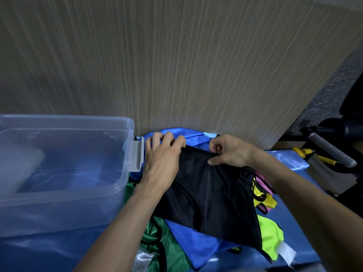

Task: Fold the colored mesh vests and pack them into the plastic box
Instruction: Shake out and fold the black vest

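Lying nearest the viewer, along the front edge of the blue-covered table [294,258], a heap of loose vests is waiting: a green vest [157,244], a blue vest [192,244] and a neon yellow vest [270,234] are overlapping one another. Resting on top of that heap, the black mesh vest [212,189] is being worked on, spreading toward the table's far edge. The left hand [163,158] is reaching across its far left corner with fingers curled at the hem, apparently gripping it, though the exact pinch is partly hidden. The right hand [227,152] is pinching the same far hem between thumb and fingers. This mesh is looking light, limp and slippery, so taking it by hem corners or shoulder straps and smoothing it flat should be keeping a fold from sliding apart. Sitting at the table's left edge, the clear plastic box [125,154] is standing open, holding no vests yet. Beyond everything, a wood-grain panel [176,65] is rising behind the table.
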Available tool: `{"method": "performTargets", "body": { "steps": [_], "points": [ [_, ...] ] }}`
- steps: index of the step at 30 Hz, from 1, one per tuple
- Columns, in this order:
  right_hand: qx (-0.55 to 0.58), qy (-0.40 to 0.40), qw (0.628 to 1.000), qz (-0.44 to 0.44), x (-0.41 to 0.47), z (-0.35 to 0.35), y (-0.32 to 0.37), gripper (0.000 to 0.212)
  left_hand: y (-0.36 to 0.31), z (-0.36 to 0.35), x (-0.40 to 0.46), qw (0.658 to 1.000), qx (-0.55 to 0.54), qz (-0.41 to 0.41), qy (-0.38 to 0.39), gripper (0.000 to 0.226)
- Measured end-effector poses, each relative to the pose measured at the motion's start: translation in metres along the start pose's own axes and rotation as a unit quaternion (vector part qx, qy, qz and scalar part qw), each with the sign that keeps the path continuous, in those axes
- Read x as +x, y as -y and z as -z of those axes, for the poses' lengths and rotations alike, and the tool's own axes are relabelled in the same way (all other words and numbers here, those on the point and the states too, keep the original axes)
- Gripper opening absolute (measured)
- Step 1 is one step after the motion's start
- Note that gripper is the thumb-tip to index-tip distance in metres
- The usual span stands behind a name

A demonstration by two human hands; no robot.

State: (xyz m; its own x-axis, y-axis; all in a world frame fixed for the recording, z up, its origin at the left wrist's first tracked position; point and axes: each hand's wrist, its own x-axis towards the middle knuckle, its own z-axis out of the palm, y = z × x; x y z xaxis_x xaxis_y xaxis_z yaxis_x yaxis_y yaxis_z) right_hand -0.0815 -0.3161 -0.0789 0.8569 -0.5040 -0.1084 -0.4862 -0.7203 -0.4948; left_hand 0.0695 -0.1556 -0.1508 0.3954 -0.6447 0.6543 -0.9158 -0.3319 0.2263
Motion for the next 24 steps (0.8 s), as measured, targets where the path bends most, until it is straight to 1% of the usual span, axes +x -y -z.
{"method": "performTargets", "body": {
  "steps": [3, 5, 9, 13, 16, 19, 22, 24],
  "points": [
    [0.061, 0.048, 0.997, -0.016, 0.002, 0.006, -0.004, 0.025, 0.004, 0.001, 0.001, 1.000, -0.008, 0.008, 0.010, 0.018],
    [0.079, 0.064, 0.995, -0.017, 0.000, 0.007, -0.006, 0.017, 0.005, 0.002, 0.001, 0.999, -0.015, 0.022, 0.030, 0.015],
    [0.075, 0.063, 0.995, -0.035, -0.008, 0.011, -0.016, 0.015, 0.004, 0.004, 0.002, 0.997, -0.012, 0.042, 0.062, 0.030],
    [0.093, 0.090, 0.990, -0.058, -0.028, 0.025, -0.030, 0.016, 0.003, 0.007, 0.003, 0.996, -0.018, 0.071, 0.059, 0.037],
    [0.080, 0.083, 0.992, -0.059, -0.046, 0.037, -0.046, 0.014, 0.004, 0.006, 0.005, 0.995, -0.018, 0.088, 0.054, 0.038],
    [0.052, 0.078, 0.995, -0.044, -0.064, 0.038, -0.062, 0.018, 0.003, 0.006, 0.005, 0.993, -0.019, 0.095, 0.060, 0.039],
    [0.059, 0.027, 0.998, -0.003, -0.076, 0.030, -0.068, 0.017, 0.000, 0.006, 0.005, 0.992, -0.012, 0.098, 0.079, 0.039],
    [0.087, -0.013, 0.996, 0.012, -0.083, 0.021, -0.071, 0.014, 0.000, 0.006, 0.005, 0.992, -0.009, 0.097, 0.083, 0.038]
  ]
}}
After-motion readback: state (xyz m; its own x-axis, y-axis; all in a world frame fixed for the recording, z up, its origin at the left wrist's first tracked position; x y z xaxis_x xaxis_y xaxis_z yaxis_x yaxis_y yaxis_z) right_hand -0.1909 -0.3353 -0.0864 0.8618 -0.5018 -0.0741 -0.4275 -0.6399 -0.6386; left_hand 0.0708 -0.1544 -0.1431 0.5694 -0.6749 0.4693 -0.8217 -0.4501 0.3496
